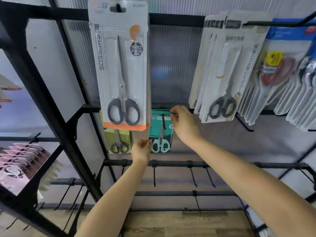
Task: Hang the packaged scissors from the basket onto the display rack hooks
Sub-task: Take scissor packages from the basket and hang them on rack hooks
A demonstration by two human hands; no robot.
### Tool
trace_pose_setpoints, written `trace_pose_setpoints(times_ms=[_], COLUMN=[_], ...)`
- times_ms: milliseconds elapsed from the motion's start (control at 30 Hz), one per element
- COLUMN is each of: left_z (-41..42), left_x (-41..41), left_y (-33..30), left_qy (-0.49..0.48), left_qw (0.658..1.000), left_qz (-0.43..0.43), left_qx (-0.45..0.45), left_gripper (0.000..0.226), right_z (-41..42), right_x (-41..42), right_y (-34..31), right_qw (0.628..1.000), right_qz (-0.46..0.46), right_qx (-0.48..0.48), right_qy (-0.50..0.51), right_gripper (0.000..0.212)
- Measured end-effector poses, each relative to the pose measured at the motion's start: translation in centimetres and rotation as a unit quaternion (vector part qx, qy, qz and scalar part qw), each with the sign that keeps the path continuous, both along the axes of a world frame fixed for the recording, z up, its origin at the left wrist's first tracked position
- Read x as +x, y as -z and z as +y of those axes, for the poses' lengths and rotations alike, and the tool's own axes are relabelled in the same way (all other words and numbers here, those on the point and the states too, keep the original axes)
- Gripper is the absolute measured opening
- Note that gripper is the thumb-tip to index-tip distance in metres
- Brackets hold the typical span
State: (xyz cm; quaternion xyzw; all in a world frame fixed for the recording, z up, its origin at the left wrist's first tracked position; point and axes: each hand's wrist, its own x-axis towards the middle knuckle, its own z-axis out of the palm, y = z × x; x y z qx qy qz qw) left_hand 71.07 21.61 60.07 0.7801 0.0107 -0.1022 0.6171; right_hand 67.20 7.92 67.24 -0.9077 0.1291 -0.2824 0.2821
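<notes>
Teal scissors pack (160, 132): hangs on a black hook (163, 120) of the middle rail, just below frame centre; mint-handled scissors sit at its lower end, blades pointing up toward 12 o'clock.
Right hand (183, 123): at 3 o'clock of the teal pack, fingertips pinched together on the card's top right corner.
Left hand (141, 149): at 7 o'clock of the teal pack, thumb and fingers closed on the card's lower left edge, touching it beside the mint handles.
Large grey pack (120, 65): hangs from the top rail at 11 o'clock of the teal pack, black-handled scissors inside, orange strip along its bottom; its lower corner overlaps the teal card's upper left.
Yellow pack (118, 141): at 9 o'clock of the teal pack, partly hidden behind the grey one; small dark-handled scissors show.
White packs (220, 69): a row at 2 o'clock, black-handled scissors in front.
Red-handled packs (277, 71): far right, blurred; print unreadable.
Bare hooks (193, 177): on the lower rail at 6 o'clock, several jutting forward.
Display rack (51, 103): black metal frame with ribbed translucent backing.
Floor (179, 224): wood-look planks, probably laminate.
</notes>
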Motion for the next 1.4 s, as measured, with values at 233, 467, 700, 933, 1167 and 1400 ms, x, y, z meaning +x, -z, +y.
trace_pose_setpoints(times_ms=[233, 467, 700, 933, 1167, 1400], left_z=[-1.0, 0.6, 4.0, 5.9, 2.3, -3.8], left_x=[0.7, -1.6, -6.8, -15.2, -26.3, -39.3], left_y=[0.1, -1.7, -3.6, -3.3, -2.0, -1.9], left_qy=[0.022, 0.081, 0.165, 0.263, 0.417, 0.542], left_qw=[0.999, 0.935, 0.839, 0.783, 0.716, 0.614], left_qz=[-0.019, -0.22, -0.396, -0.438, -0.467, -0.534], left_qx=[0.037, 0.264, 0.335, 0.356, 0.31, 0.209], left_gripper=[0.011, 0.039, 0.044, 0.049, 0.049, 0.05], right_z=[-0.1, 1.3, 5.3, 9.1, 8.4, 6.3], right_x=[-0.4, -3.9, -10.5, -20.9, -33.6, -47.9], right_y=[0.5, 1.0, 1.2, 3.4, 5.8, 6.6], right_qw=[0.992, 0.968, 0.96, 0.955, 0.926, 0.869], right_qz=[0.001, 0.042, 0.118, 0.164, 0.202, 0.226], right_qx=[-0.128, -0.243, -0.241, -0.202, -0.16, -0.109], right_qy=[0.015, 0.038, 0.075, 0.14, 0.277, 0.426], right_gripper=[0.027, 0.049, 0.06, 0.061, 0.061, 0.06])
